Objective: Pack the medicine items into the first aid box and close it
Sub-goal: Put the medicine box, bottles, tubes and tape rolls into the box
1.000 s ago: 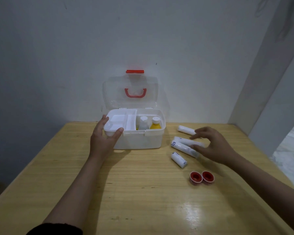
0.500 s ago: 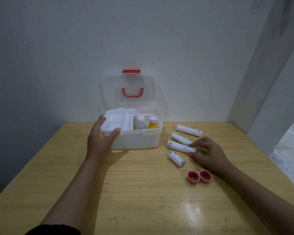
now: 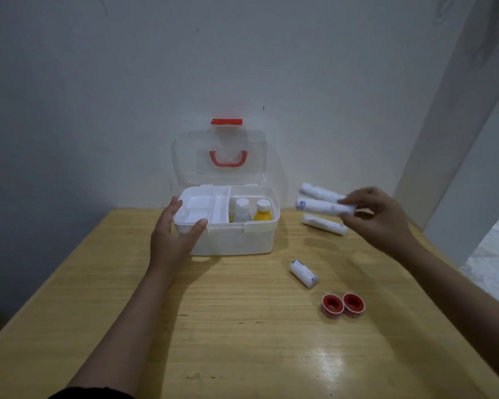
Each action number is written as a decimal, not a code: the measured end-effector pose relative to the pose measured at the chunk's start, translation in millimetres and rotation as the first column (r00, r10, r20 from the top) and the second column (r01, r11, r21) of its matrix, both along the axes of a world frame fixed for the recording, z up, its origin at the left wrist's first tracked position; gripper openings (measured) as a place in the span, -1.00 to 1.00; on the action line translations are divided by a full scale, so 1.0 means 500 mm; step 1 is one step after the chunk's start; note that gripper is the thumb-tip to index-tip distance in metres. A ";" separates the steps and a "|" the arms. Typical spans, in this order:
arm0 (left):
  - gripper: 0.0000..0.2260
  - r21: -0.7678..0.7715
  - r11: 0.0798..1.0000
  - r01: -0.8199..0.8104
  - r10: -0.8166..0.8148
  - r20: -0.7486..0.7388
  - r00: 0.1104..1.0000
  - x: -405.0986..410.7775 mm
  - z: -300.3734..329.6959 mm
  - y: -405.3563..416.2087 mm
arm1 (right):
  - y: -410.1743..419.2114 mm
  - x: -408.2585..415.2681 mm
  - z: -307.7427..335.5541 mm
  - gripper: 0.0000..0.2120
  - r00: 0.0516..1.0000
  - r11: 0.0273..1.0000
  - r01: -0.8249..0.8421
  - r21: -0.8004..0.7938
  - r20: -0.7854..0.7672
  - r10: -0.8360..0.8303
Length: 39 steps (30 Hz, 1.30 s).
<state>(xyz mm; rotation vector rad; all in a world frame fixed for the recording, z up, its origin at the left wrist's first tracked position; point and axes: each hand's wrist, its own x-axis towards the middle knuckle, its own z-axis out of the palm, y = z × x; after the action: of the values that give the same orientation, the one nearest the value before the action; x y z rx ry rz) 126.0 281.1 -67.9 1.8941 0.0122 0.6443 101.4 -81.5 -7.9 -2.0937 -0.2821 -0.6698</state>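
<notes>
The white first aid box stands open at the back of the table, its clear lid with a red handle upright against the wall. Inside are a white inner tray on the left, a clear bottle and a yellow bottle. My left hand grips the box's front left corner. My right hand holds two long white bandage rolls in the air to the right of the box. Another long roll and a short roll lie on the table, with two red tape rolls nearer me.
The wooden table meets a grey wall at the back. A white pillar rises at the right rear corner. Pale floor shows beyond the table's right edge.
My right hand closed on two long bandage rolls and lifted them off the table toward the box. My left hand has stayed on the box's corner.
</notes>
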 end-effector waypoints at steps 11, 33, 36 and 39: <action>-0.42 0.006 1.000 -0.004 0.004 0.016 1.000 0.001 0.005 -0.003 | 0.172 0.160 0.153 -0.76 0.974 0.687 -0.214 -0.695 -0.101 0.201; -0.43 0.008 1.000 -0.004 0.003 0.036 0.999 0.002 0.000 -0.003 | 0.071 0.181 0.058 -0.76 0.972 0.881 -0.138 -0.453 -0.234 0.033; -0.43 0.001 1.000 -0.004 0.004 0.032 0.999 0.002 0.000 -0.004 | 0.009 0.156 0.015 -0.78 0.956 0.877 -0.099 -0.470 -0.291 -0.047; -0.43 -0.003 1.000 -0.010 0.010 0.033 0.999 0.003 -0.002 -0.004 | -0.038 0.135 -0.034 -0.78 0.927 0.873 -0.040 -0.486 -0.345 -0.149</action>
<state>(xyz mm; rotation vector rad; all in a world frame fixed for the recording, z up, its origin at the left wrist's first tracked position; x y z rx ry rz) 127.5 279.3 -68.7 1.8813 0.0017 0.6819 168.7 -100.4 -24.9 -2.6709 -0.1846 -0.2225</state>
